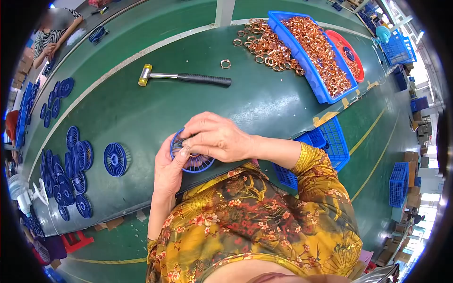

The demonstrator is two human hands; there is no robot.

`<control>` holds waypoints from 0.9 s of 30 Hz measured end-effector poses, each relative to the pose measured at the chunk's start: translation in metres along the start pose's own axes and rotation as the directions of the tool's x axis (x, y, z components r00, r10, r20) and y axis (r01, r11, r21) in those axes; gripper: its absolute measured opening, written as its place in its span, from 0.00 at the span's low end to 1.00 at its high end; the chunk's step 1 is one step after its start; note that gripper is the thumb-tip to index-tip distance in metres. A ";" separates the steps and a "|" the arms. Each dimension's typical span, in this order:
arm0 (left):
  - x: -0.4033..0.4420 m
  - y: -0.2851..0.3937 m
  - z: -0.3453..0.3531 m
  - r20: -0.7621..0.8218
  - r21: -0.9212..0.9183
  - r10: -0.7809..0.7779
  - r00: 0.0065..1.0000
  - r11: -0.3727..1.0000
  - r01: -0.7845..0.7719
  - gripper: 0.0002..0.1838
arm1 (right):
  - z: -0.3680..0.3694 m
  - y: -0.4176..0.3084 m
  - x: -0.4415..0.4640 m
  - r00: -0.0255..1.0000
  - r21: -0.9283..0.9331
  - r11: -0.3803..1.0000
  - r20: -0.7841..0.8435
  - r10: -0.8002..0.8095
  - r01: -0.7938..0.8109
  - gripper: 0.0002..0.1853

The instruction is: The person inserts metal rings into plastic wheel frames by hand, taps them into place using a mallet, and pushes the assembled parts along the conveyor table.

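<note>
Close to the table's front edge, a round blue spoked plastic wheel (200, 166) is held between both hands. My left hand (169, 165) wraps its fingers and thumb around the wheel's left side. Over its top and centre, my right hand (214, 137) has its fingertips pinched together, touching the middle of the wheel. Whatever may lie under those fingertips is hidden. To the left, another blue spoked wheel (114, 159) lies flat on the green table. Beyond my hands rests a hammer (188, 77) with yellow faces and a black handle.
A blue tray (309, 61) of copper-coloured rings stands at the back right, with loose rings (271, 45) heaped beside it and a red basin (356, 68) behind. A single ring (225, 63) lies near the hammer. Several blue wheels (66, 181) are piled left. Another person (52, 40) sits across the table.
</note>
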State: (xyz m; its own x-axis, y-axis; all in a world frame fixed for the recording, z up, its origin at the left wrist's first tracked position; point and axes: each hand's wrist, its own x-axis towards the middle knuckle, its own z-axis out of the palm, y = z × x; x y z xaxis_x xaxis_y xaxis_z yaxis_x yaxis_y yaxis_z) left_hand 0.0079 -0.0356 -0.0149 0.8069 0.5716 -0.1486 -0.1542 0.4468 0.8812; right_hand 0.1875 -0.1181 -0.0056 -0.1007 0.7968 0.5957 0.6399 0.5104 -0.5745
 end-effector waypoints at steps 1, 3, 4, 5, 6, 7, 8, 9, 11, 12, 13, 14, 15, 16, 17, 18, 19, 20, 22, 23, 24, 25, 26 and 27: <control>0.001 0.001 0.002 -0.015 0.047 0.047 0.999 0.998 -0.047 0.28 | 0.001 0.001 0.000 0.999 0.070 0.997 -0.005 0.044 -0.044 0.11; 0.001 -0.001 0.006 -0.033 0.158 0.138 0.990 0.979 -0.131 0.28 | 0.000 0.004 0.002 0.996 0.139 0.986 0.029 0.084 -0.087 0.16; 0.001 -0.003 0.007 -0.036 0.221 0.182 0.983 0.960 -0.170 0.27 | -0.001 0.002 0.004 0.990 0.216 0.966 0.047 0.135 -0.142 0.17; 0.001 -0.007 0.006 -0.038 0.281 0.227 0.973 0.937 -0.208 0.26 | -0.003 0.000 0.006 0.980 0.289 0.937 0.072 0.184 -0.197 0.19; 0.001 -0.010 0.004 -0.024 0.492 0.307 0.951 0.832 -0.256 0.27 | -0.010 0.000 0.009 0.977 0.297 0.934 0.133 0.166 -0.199 0.23; 0.000 -0.009 0.003 -0.002 0.546 0.326 0.945 0.792 -0.272 0.27 | -0.011 0.001 0.008 0.975 0.294 0.934 0.143 0.167 -0.203 0.23; -0.002 -0.007 0.004 0.018 0.597 0.343 0.939 0.750 -0.285 0.27 | -0.012 0.001 0.008 0.973 0.292 0.933 0.155 0.169 -0.209 0.23; -0.003 -0.006 0.007 0.038 0.645 0.360 0.932 0.704 -0.298 0.27 | -0.013 0.002 0.008 0.971 0.290 0.933 0.169 0.169 -0.213 0.23; 0.000 -0.010 0.013 0.068 0.680 0.437 0.897 0.638 -0.362 0.24 | -0.026 0.008 0.014 0.950 0.328 0.906 0.245 0.194 -0.269 0.22; 0.002 -0.010 0.018 0.091 0.719 0.460 0.883 0.583 -0.378 0.24 | -0.036 0.012 0.020 0.944 0.306 0.903 0.227 0.239 -0.302 0.22; 0.003 -0.009 0.021 0.114 0.756 0.482 0.869 0.525 -0.391 0.23 | -0.047 0.020 0.025 0.936 0.285 0.898 0.209 0.283 -0.335 0.22; 0.005 -0.009 0.019 0.086 0.805 0.429 0.899 0.502 -0.317 0.25 | -0.057 0.034 0.029 0.930 0.093 0.927 0.085 0.357 -0.364 0.21; 0.009 -0.008 0.018 0.193 0.888 0.426 0.884 0.308 -0.342 0.25 | -0.066 0.051 0.033 0.916 -0.098 0.911 -0.054 0.397 -0.401 0.19; 0.014 -0.007 0.016 0.296 0.927 0.397 0.869 0.100 -0.362 0.26 | -0.071 0.071 0.032 0.901 -0.323 0.841 -0.161 0.403 -0.434 0.17; 0.016 -0.006 0.015 0.389 0.921 0.345 0.854 -0.112 -0.374 0.27 | -0.073 0.095 0.027 0.886 -0.522 0.715 -0.267 0.380 -0.464 0.16; 0.014 -0.009 0.015 0.325 0.942 0.254 0.911 -0.005 -0.335 0.29 | -0.078 0.125 0.019 0.870 -0.568 0.666 -0.228 0.437 -0.483 0.15; 0.010 -0.004 0.013 0.313 0.946 0.283 0.906 -0.012 -0.324 0.30 | -0.083 0.134 0.021 0.849 -0.614 0.614 -0.194 0.491 -0.495 0.14; 0.006 0.003 0.011 0.302 0.950 0.313 0.901 -0.018 -0.312 0.31 | -0.085 0.139 0.019 0.813 -0.562 0.614 -0.207 0.544 -0.554 0.13; 0.003 0.012 -0.005 0.231 0.973 0.389 0.892 -0.068 -0.222 0.34 | -0.087 0.122 0.027 0.728 -0.453 0.595 -0.208 0.653 -0.664 0.12; -0.001 0.020 -0.015 0.159 0.987 0.456 0.876 -0.082 -0.136 0.34 | -0.085 0.125 0.024 0.767 -0.450 0.637 -0.205 0.608 -0.626 0.12; -0.005 0.026 -0.029 0.085 0.995 0.512 0.855 -0.081 -0.051 0.35 | -0.081 0.130 0.020 0.802 -0.445 0.676 -0.207 0.561 -0.588 0.11; -0.008 0.031 -0.045 0.025 0.994 0.566 0.824 -0.101 0.039 0.37 | -0.078 0.132 0.017 0.833 -0.439 0.711 -0.216 0.510 -0.549 0.11; -0.011 0.033 -0.062 -0.065 0.982 0.592 0.804 -0.103 0.156 0.39 | -0.077 0.132 0.017 0.854 -0.499 0.697 -0.227 0.468 -0.514 0.11; -0.014 0.034 -0.082 -0.165 0.953 0.592 0.789 -0.110 0.282 0.40 | -0.076 0.132 0.016 0.874 -0.560 0.676 -0.234 0.426 -0.479 0.11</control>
State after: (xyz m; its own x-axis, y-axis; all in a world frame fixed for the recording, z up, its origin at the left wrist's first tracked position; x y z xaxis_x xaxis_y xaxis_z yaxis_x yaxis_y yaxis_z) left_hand -0.0554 0.0275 -0.0196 0.4511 0.8289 0.3309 0.7876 -0.5441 0.2892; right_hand 0.3284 -0.0626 -0.0287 0.3626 0.8382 0.4074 0.9074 -0.2178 -0.3594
